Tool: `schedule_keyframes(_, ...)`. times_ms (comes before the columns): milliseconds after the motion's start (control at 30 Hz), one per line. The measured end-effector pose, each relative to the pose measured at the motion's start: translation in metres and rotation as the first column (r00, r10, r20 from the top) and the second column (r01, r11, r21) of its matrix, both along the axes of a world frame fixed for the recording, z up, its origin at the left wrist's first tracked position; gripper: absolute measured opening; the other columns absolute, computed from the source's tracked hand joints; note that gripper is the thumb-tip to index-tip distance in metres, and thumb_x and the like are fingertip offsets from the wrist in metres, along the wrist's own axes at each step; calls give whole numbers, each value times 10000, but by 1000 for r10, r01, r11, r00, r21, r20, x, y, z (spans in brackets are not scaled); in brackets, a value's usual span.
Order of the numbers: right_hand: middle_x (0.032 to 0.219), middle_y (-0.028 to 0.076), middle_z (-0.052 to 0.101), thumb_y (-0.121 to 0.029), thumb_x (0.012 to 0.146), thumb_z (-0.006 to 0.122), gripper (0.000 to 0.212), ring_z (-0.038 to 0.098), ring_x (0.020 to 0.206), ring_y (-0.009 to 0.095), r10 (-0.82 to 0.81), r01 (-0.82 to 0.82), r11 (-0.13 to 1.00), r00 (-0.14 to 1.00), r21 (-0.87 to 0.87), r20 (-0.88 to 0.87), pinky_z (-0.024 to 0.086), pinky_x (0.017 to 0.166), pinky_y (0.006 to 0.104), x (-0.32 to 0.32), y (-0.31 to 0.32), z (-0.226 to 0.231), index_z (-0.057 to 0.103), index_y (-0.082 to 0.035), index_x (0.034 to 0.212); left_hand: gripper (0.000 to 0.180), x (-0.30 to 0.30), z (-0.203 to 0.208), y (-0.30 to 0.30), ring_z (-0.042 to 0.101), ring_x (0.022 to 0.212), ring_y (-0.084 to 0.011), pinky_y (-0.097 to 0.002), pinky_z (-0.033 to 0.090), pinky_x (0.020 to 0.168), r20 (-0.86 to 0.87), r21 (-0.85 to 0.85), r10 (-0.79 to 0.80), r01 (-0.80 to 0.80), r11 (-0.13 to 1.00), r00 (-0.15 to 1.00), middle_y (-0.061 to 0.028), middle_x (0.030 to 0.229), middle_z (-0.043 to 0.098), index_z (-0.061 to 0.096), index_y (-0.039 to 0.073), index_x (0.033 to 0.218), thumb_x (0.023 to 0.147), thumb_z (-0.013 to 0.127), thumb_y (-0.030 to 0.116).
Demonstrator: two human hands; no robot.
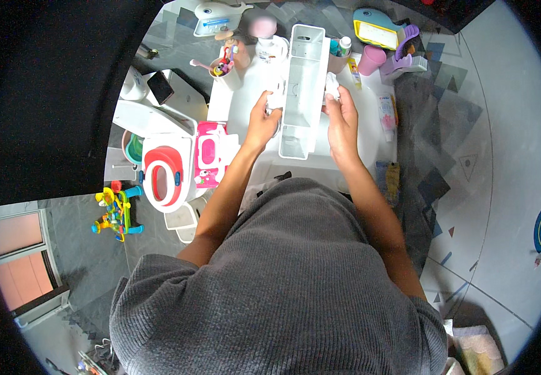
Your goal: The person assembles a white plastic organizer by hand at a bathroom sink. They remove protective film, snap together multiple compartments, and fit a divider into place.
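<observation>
A long white plastic organizer box (302,94) with divided compartments extends lengthwise between my hands, over the white washbasin (245,103). My left hand (263,124) is closed at the box's left side, with crumpled white wipe-like material (275,100) at its fingers. On the other side, my right hand (343,122) pinches a crumpled white wipe (333,86) between thumb and fingers. Whether either hand also touches the box is unclear. The fingertips of my left hand are partly hidden.
A cup of toothbrushes (225,78), a pump bottle (269,51) and a pink cup (371,60) stand around the basin. To the left, a pink wipes pack (208,153) lies beside a toilet with a red-and-white child seat (163,178). A colourful toy (118,211) is on the floor.
</observation>
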State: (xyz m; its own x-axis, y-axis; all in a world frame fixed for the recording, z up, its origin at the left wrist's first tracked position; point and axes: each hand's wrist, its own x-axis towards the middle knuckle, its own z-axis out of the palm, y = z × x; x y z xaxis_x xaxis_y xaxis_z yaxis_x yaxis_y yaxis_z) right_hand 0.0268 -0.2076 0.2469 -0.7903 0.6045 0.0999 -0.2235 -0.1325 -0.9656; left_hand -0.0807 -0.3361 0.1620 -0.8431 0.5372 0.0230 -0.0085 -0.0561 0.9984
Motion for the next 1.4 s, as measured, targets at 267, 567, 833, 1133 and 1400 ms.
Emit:
schedule_keyframes(267, 991, 61, 588, -143, 933, 463, 253, 532, 867, 100, -57, 57, 997, 998, -44, 14, 444, 747, 249, 3, 2, -1, 498, 21, 1121, 368, 5, 9, -1, 535, 801, -102, -217, 435, 643, -151, -46, 72, -80, 996, 986, -59, 909, 591, 485, -2, 1158, 792, 510, -26)
schedule_keyframes(567, 1033, 115, 584, -124, 894, 537, 315, 551, 962, 175, -281, 318, 878, 948, 357, -151, 451, 804, 309, 2, 21, 4, 455, 5, 1170, 359, 1, 9, -4, 506, 675, -100, -240, 420, 596, 96, -101, -59, 69, 992, 994, -50, 849, 584, 518, 35, 1144, 787, 550, 45)
schedule_keyframes(833, 889, 68, 583, -125, 721, 665, 196, 532, 920, 255, -30, 42, 80, 999, 996, -40, 408, 836, 374, 10, 35, 49, 628, -20, 883, 385, -2, 20, -7, 524, 635, -117, -265, 439, 600, 10, -310, -99, 97, 946, 995, -79, 841, 613, 547, 37, 1135, 758, 591, 98)
schedule_keyframes(1133, 996, 137, 602, -242, 829, 518, 291, 546, 1002, 301, 342, -857, -172, 410, 485, 846, 399, 885, 393, -3, 45, 54, 596, -10, 985, 410, -16, 41, -8, 533, 575, -134, -275, 440, 567, -249, -480, -319, 170, 861, 914, -111, 756, 631, 561, 54, 1151, 750, 602, 134)
schedule_keyframes(1400, 945, 194, 630, -433, 596, 729, 567, 593, 960, 309, 228, -776, -424, 407, 467, 884, 448, 839, 383, -12, 39, -5, 648, -25, 981, 443, -31, 48, -4, 534, 590, -157, -295, 440, 575, -166, -561, -481, 318, 764, 861, -118, 734, 618, 574, 40, 1167, 737, 608, 142)
